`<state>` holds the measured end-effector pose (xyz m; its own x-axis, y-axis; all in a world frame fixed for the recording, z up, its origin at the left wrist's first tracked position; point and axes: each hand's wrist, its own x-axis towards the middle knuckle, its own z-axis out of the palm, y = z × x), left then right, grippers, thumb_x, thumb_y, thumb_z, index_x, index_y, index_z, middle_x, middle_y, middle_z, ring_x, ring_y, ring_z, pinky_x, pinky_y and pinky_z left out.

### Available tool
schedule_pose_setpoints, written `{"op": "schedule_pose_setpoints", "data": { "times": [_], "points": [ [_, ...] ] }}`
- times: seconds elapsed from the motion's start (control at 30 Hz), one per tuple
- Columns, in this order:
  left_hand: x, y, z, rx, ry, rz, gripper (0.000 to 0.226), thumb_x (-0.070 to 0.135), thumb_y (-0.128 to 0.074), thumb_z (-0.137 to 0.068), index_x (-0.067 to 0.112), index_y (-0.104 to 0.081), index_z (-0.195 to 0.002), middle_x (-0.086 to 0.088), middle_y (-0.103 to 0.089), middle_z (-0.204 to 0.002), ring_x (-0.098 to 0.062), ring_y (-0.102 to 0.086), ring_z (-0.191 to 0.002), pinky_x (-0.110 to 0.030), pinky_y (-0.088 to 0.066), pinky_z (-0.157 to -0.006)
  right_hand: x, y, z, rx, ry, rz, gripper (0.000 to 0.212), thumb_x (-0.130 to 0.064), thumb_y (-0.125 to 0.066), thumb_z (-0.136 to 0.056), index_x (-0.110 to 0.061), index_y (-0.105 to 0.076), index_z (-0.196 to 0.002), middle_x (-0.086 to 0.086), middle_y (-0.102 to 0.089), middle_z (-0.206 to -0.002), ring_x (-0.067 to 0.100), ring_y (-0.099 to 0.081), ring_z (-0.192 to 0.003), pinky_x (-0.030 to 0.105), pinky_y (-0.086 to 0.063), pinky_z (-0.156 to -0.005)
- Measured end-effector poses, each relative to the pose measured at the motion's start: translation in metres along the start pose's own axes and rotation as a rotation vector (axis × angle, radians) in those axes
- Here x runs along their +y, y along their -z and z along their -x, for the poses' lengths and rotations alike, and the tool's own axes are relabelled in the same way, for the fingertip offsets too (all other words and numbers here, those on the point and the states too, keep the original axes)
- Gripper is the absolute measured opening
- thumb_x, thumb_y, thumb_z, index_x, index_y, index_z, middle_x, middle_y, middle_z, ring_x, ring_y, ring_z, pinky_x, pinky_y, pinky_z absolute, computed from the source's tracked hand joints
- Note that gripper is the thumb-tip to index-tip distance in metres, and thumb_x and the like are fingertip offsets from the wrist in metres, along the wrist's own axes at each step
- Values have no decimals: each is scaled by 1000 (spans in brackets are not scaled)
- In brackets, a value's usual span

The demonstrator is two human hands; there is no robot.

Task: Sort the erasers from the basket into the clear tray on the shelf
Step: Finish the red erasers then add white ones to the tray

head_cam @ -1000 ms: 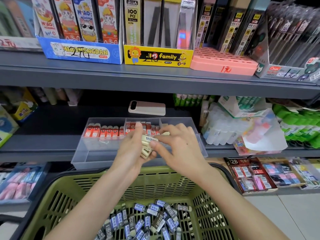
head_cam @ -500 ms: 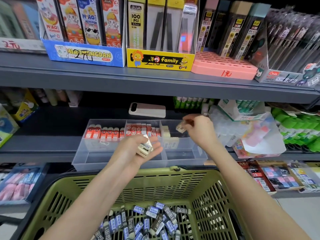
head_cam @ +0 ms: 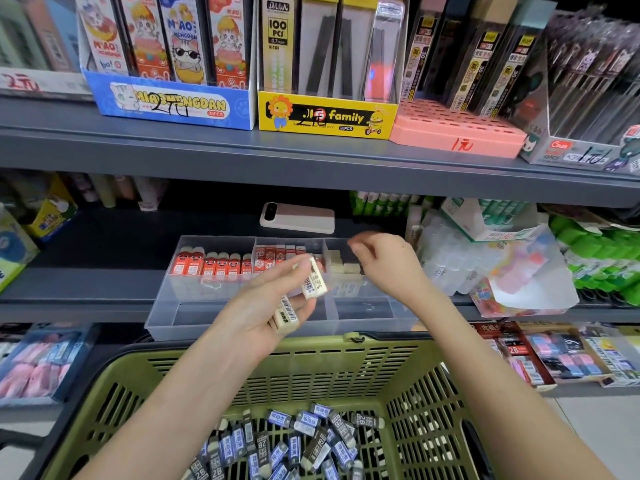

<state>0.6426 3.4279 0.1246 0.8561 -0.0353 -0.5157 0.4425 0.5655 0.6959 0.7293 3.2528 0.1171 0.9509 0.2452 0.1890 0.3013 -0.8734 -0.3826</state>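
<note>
**Stationery shop, right up at the shelves.**

Grey metal shelving [head_cam: 311, 161] runs tier over tier, and it's packed with retail display stock. There's a blue carton [head_cam: 173, 105] marked 36PCS holding cartoon-printed packs. Beside it a yellow carton [head_cam: 325, 116] carries lead cases labelled 100 PCS, then comes a pink box [head_cam: 433, 129] with a price [head_cam: 462, 144] handwritten in red on its front. Off to the right, green tubes [head_cam: 606, 258] stand in rows, with blister packs [head_cam: 519, 355] marked 2B on the tier below. A green plastic shopping basket [head_cam: 311, 362] sits in front, its bottom covered with sleeve-wrapped erasers [head_cam: 294, 441]. On the middle shelf a clear divided tray [head_cam: 242, 327] holds more of them lined up.
</note>
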Motion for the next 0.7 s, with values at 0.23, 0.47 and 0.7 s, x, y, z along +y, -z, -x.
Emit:
{"op": "schedule_pose_setpoints", "data": {
  "times": [0.23, 0.47, 0.7],
  "points": [
    [-1, -4, -3, -19, 24, 62, 23, 24, -77, -57, 24, -79, -80, -2, -60, -67, -8, -49, -49, -14, -34, -33, -45, 18, 53, -209, 35, -512, 12, -35, -63, -85, -28, -70, -79, -9, -66, -71, -1, -49, -63, 14, -38, -58],
    [5, -4, 1, -37, 70, 165, 30, 2, -72, -64, 3, -67, -94, -8, -53, -67, -13, -47, -56, -18, -40, -39, -18, 17, 33, 132, -279, -898, 4, -13, -67, -84, -12, -66, -88, 5, -70, -85, 12, -64, -75, 26, -53, -66],
    [13, -1, -2, -28, 36, 253, 42, -21, -38, -64, -5, -57, -99, -18, -49, -98, -20, -50, -74, -29, -47, -63, 13, -3, -17, 62, -175, -120, 26, -1, -55, -81, -9, -69, -101, 9, -71, -100, 27, -63, -96, 31, -49, -84]
  ]
}}
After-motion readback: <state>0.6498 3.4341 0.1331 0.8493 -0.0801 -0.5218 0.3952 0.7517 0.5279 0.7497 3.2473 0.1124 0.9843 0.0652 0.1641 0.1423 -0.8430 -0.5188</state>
